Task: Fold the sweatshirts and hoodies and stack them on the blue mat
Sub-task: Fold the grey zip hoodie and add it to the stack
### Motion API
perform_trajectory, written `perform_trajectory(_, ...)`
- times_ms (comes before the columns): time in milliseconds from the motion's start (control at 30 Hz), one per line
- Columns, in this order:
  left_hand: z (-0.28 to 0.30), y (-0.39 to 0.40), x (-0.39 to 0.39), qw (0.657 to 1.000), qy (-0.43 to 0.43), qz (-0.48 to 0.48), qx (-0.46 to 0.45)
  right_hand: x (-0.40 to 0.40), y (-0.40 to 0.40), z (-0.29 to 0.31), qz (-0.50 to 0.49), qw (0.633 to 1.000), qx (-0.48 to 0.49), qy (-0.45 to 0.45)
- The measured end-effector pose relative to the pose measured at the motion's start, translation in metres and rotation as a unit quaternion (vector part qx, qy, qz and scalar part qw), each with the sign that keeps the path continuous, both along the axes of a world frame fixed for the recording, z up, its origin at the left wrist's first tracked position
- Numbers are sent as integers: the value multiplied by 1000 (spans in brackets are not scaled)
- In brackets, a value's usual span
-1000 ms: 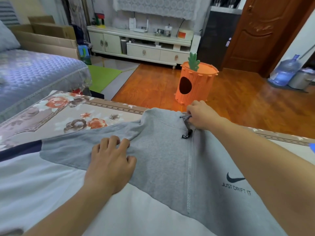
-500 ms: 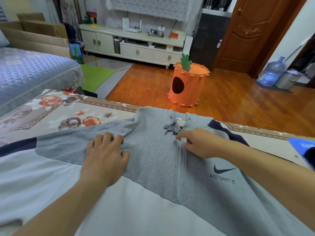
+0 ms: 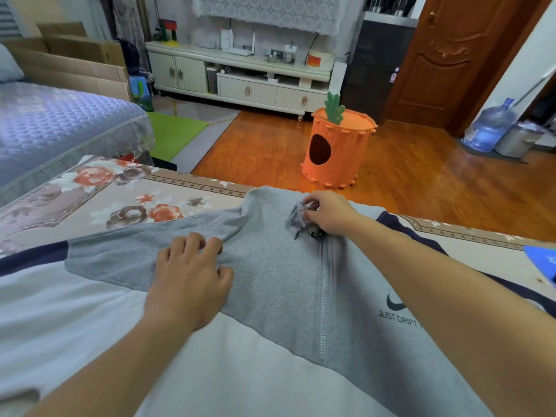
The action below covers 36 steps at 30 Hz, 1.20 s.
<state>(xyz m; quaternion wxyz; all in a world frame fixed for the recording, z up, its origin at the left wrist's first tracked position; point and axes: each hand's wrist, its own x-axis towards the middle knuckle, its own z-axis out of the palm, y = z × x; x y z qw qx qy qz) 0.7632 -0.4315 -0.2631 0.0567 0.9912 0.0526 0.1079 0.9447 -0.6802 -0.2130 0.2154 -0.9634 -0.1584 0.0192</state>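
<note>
Drawstring (image 3: 296, 216) is pinched by right hand (image 3: 328, 212), top centre; left hand (image 3: 188, 278) lies flat, unclenched, on hoodie (image 3: 270, 266); collar could get bunched if cord's tugged.

Bright, even light; wide-angle edge warp.

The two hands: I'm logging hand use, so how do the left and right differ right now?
The left hand presses on the grey zip-up sweatshirt near its sleeve; the right hand reaches farther, to the collar. The left holds nothing; the right pinches the bunched grey drawstring. Both touch the sweatshirt.
</note>
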Motion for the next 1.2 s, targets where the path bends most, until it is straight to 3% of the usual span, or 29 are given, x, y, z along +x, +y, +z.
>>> perform_trajectory(100, 0, 0, 0, 1000, -2, -1, 4, -2, -11, 7, 23, 991, 111, 72)
perform_trajectory(200, 0, 0, 0, 1000, -1, -2, 2, -5, -25, 19, 31, 987, 100, 125)
perform_trajectory(333, 0, 0, 0, 1000, -1, -4, -3, -10, -36, 33, 32, 999, 10, 22)
perform_trajectory(433, 0, 0, 0, 1000, -1, -3, -2, -27, -50, 46, 14, 995, 78, -60)
perform_trajectory(533, 0, 1, 0, 1000, -1, -5, -2, -62, -74, 47, 23, 991, 129, -20)
perform_trajectory(667, -2, 1, 1, 1000, -6, -4, 4, -95, -106, 31, 84, 986, -80, 123)
perform_trajectory(700, -2, 1, 1, 1000, -7, -3, 4, -95, -107, 29, 82, 984, -105, 121)
perform_trajectory(800, -1, 0, 1, 1000, -5, 1, 2, -80, -74, 31, 7, 999, -45, 28)
perform_trajectory(867, 0, 0, 1, 1000, 0, 2, 2, -64, -34, 27, 13, 999, -30, 24)
perform_trajectory(933, 1, 0, 0, 1000, 3, 1, 0, -53, 0, 11, 27, 995, -80, 49)
perform_trajectory(1000, 1, 0, 0, 1000, 2, 1, -2, -46, 18, -7, -25, 992, -120, 35)
perform_trajectory(1200, 0, 0, 0, 1000, -2, 3, -4, -55, 1, 5, -75, 993, -76, -56)
